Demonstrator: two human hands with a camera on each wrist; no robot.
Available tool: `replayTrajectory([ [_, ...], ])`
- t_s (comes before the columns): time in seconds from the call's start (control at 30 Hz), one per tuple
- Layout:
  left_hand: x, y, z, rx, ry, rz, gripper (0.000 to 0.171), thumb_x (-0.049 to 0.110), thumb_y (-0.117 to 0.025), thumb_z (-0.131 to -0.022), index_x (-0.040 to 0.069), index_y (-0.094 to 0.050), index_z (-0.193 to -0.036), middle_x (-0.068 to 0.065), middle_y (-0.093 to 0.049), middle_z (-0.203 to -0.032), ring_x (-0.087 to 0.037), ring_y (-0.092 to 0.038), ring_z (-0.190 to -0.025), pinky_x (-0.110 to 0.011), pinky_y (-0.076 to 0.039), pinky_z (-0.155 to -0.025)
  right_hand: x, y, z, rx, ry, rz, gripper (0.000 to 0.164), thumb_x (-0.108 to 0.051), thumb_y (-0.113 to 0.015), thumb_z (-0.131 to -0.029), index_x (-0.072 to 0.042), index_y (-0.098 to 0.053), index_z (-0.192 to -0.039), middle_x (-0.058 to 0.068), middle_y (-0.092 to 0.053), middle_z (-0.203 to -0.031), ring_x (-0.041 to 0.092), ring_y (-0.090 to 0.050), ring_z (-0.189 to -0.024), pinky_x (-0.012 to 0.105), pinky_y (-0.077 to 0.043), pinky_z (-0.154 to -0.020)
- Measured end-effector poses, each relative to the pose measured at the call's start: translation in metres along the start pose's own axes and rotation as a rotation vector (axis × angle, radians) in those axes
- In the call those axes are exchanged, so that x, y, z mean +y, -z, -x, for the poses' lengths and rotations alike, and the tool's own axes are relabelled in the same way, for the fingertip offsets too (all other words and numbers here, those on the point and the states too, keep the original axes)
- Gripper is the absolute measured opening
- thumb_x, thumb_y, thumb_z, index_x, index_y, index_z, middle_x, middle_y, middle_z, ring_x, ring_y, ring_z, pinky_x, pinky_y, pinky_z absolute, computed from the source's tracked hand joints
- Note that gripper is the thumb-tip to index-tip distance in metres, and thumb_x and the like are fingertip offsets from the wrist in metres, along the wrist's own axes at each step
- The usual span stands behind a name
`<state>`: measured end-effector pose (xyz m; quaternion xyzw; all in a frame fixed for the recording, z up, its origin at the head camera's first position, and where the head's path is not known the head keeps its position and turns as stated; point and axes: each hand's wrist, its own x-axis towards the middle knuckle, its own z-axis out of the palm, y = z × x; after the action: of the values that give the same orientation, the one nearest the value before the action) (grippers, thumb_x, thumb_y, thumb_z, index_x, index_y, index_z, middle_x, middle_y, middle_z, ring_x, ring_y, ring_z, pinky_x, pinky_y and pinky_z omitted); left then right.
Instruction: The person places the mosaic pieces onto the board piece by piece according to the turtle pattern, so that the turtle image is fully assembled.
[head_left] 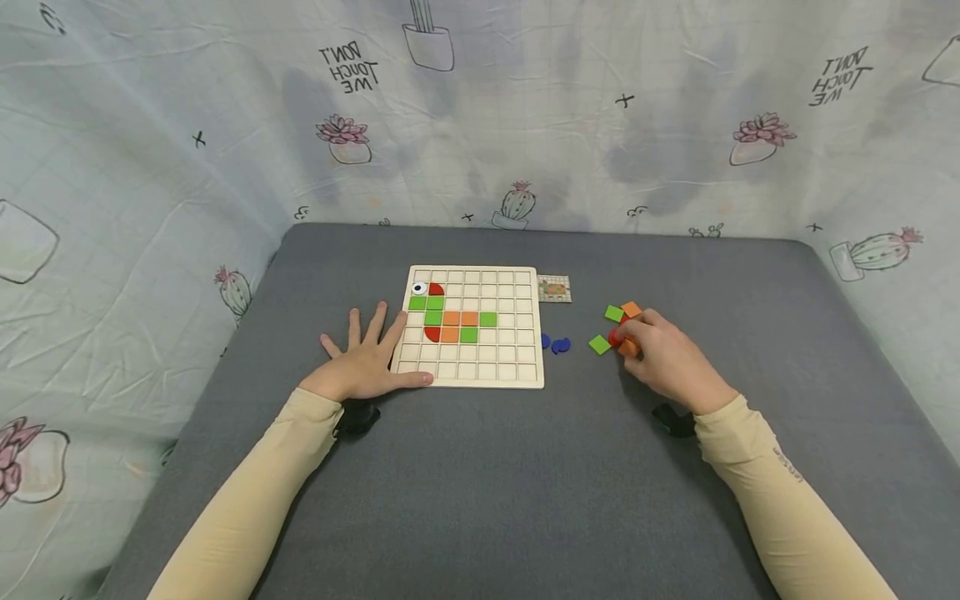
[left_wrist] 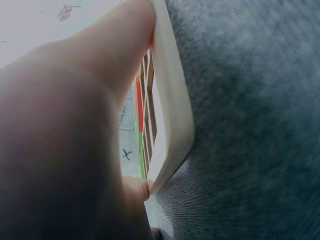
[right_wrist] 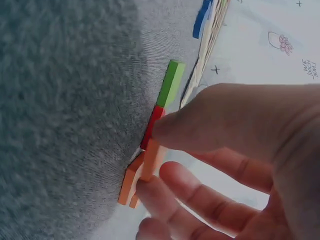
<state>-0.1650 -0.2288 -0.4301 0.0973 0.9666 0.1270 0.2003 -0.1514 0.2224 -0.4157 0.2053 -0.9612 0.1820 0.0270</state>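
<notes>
A pale wooden grid board (head_left: 504, 353) lies on the grey table, bearing green, orange and red tiles plus a round eye tile (head_left: 419, 288) in its upper left. My left hand (head_left: 365, 364) spreads its fingers at the board's left side, the thumb over the lower left edge. In the left wrist view that thumb rests on the board's rim (left_wrist: 172, 110). Out to the right, my right hand (head_left: 667, 357) pinches an orange tile (right_wrist: 152, 161) between thumb and fingers. Beneath it are another orange tile (right_wrist: 130, 179), a red piece (right_wrist: 152, 127) and a green tile (right_wrist: 171, 83).
Dark blue round pieces (head_left: 561, 345) lie just right of the board. A small printed card (head_left: 554, 289) touches its upper right side. Green tiles (head_left: 599, 344) sit left of my right hand. A patterned cloth (head_left: 480, 108) hangs behind the table.
</notes>
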Motion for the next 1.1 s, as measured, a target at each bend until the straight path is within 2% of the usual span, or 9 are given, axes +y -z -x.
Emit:
replayTrajectory([
  [0.17, 0.000, 0.001, 0.000, 0.001, 0.001, -0.002, 0.125, 0.087, -0.057, -0.083, 0.021, 0.002, -0.170, -0.018, 0.017, -0.174, -0.057, 0.023, -0.153, -0.092, 0.011, -0.100, -0.001, 0.000, -0.002, -0.001, 0.018, -0.025, 0.025, 0.004, -0.073, -0.086, -0.002, -0.076, -0.111, 0.017, -0.065, -0.106, 0.027, -0.057, -0.084, 0.041, -0.048, -0.071],
  [0.47, 0.001, 0.001, 0.000, -0.001, -0.002, 0.003, 0.125, 0.088, -0.057, -0.083, 0.021, 0.003, -0.170, -0.018, 0.018, -0.174, -0.057, 0.024, -0.153, -0.092, 0.011, -0.101, -0.012, -0.007, -0.008, 0.019, 0.069, -0.066, 0.025, 0.002, -0.070, -0.089, -0.003, -0.076, -0.112, 0.017, -0.068, -0.112, 0.032, -0.063, -0.098, 0.048, -0.052, -0.081],
  [0.67, 0.001, 0.002, 0.002, -0.002, 0.001, 0.006, 0.125, 0.088, -0.057, -0.083, 0.022, 0.003, -0.169, -0.017, 0.019, -0.174, -0.056, 0.025, -0.153, -0.092, 0.012, -0.101, -0.030, -0.015, -0.015, 0.040, 0.130, -0.107, 0.022, 0.000, -0.071, -0.089, -0.006, -0.076, -0.109, 0.009, -0.067, -0.109, 0.027, -0.063, -0.098, 0.042, -0.053, -0.078],
  [1.1, 0.000, 0.002, 0.002, -0.007, 0.000, 0.005, 0.125, 0.089, -0.056, -0.082, 0.022, 0.004, -0.169, -0.017, 0.019, -0.174, -0.056, 0.025, -0.153, -0.092, 0.012, -0.101, -0.069, -0.038, -0.052, 0.019, 0.233, -0.192, 0.015, -0.004, -0.074, -0.092, -0.006, -0.076, -0.107, 0.005, -0.065, -0.104, 0.023, -0.058, -0.087, 0.036, -0.049, -0.075],
])
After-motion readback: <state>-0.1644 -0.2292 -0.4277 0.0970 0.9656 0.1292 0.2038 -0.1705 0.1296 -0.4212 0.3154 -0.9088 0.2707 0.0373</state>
